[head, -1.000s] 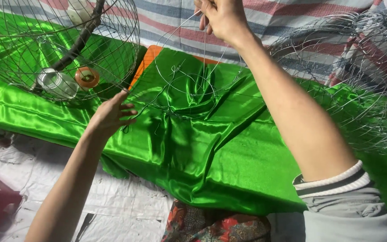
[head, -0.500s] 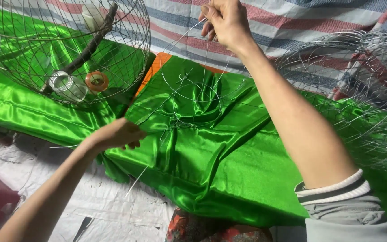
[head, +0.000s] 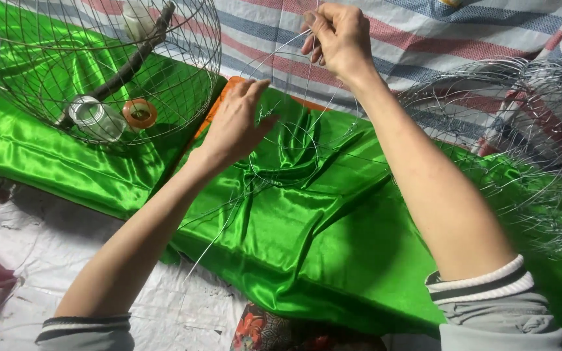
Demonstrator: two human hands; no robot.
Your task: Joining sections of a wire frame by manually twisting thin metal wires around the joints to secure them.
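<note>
Right now your right hand (head: 338,39) pinches one thin wire frame (head: 294,117) at its top, fingers closed, above the one green satin cloth (head: 307,227). Your left hand (head: 235,127) rests on the frame's lower rings, fingers loosely curled. One domed wire cage (head: 92,65) holds two tape rolls (head: 139,114).

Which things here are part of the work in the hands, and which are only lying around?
In use:
- thin silver wire frame
- left hand, touching it
- right hand, pinching its top
- shiny green satin cloth beneath

Lying about:
- round wire cage
- orange tape roll
- tangled wire pile
</note>
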